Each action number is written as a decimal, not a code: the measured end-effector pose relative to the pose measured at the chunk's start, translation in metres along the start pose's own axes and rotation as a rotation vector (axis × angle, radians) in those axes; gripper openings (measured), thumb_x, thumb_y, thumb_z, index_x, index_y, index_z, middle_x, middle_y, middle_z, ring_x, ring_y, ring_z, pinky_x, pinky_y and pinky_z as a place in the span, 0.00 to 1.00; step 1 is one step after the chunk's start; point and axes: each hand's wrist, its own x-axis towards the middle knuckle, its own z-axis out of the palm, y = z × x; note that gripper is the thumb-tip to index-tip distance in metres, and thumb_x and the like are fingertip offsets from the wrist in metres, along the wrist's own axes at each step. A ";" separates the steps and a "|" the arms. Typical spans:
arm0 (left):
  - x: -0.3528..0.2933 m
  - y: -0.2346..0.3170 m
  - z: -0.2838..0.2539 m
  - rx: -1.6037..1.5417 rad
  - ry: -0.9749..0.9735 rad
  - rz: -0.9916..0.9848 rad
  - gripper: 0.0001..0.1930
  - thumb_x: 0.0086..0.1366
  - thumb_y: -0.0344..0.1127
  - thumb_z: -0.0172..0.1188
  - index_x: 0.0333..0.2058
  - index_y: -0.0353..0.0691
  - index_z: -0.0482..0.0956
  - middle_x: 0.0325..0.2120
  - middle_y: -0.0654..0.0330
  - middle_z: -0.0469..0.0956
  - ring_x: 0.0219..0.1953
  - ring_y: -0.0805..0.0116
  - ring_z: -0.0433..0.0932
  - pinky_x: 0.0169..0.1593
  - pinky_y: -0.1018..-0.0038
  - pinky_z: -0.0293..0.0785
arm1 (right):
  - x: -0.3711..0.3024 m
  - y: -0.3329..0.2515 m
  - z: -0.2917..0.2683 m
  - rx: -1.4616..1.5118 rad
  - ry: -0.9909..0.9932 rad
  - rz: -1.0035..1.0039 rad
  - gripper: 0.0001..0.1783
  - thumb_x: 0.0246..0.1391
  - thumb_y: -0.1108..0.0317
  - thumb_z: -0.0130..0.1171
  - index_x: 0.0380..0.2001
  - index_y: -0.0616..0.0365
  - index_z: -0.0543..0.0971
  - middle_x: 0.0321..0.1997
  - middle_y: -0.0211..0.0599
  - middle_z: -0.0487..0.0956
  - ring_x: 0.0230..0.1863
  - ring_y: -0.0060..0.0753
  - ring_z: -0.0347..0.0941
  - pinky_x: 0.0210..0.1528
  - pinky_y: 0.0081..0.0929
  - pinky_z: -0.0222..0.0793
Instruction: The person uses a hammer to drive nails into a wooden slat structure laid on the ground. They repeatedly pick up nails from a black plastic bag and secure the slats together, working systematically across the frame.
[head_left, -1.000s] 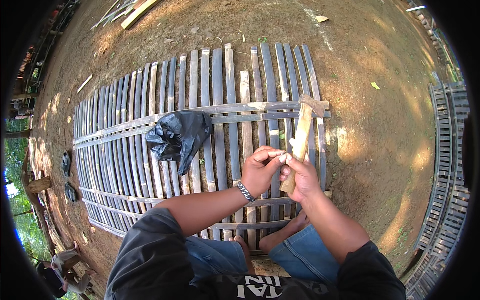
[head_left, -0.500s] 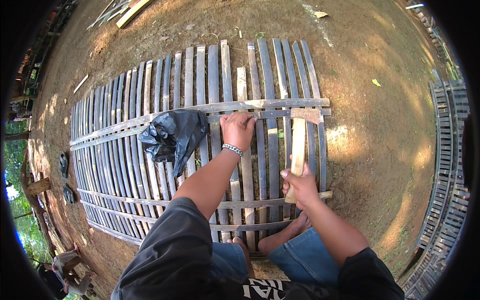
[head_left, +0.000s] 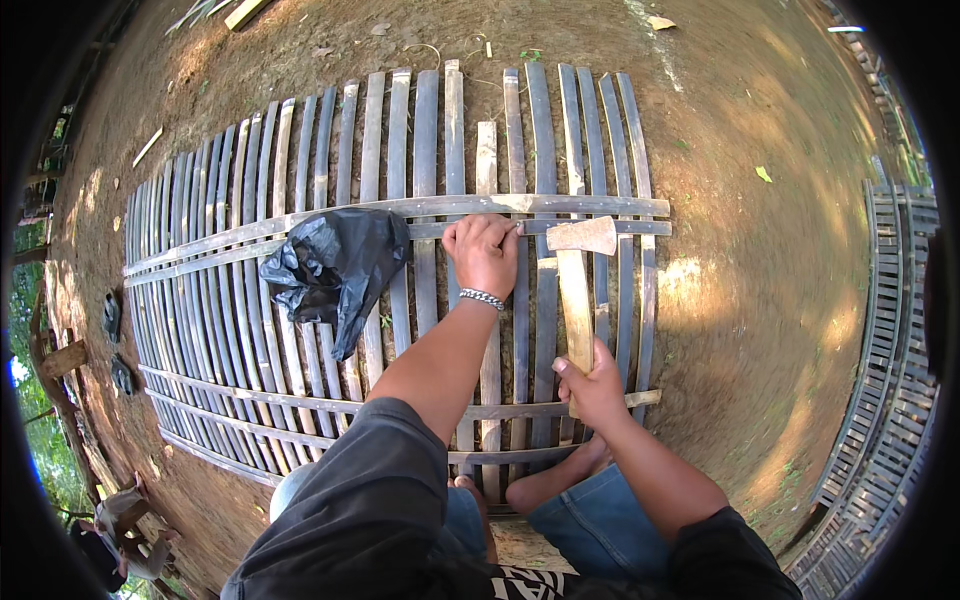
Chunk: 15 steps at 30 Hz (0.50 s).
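While a slatted bamboo panel (head_left: 425, 140) spreads beneath and well beyond the fingers of the left hand (head_left: 482, 252), one of its cross-slats (head_left: 646, 228) running right under them, a crumpled black plastic bag (head_left: 345, 255) lies on it, near them on their left. To their right is a hatchet (head_left: 574, 290), its head farther out than the fingers of the right hand (head_left: 597, 388), which wrap around the lower handle. Behind the left fingers, a chain bracelet (head_left: 482, 297) circles the wrist. Curled, those fingers pinch a small thin piece (head_left: 519, 229), too tiny to identify.
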 end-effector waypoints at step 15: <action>0.004 0.000 -0.001 0.003 -0.014 -0.028 0.04 0.54 0.32 0.70 0.28 0.48 0.85 0.34 0.70 0.82 0.46 0.66 0.76 0.57 0.63 0.59 | 0.041 -0.031 -0.027 -0.981 0.130 -0.588 0.28 0.65 0.64 0.53 0.66 0.61 0.65 0.58 0.57 0.77 0.50 0.65 0.78 0.51 0.52 0.76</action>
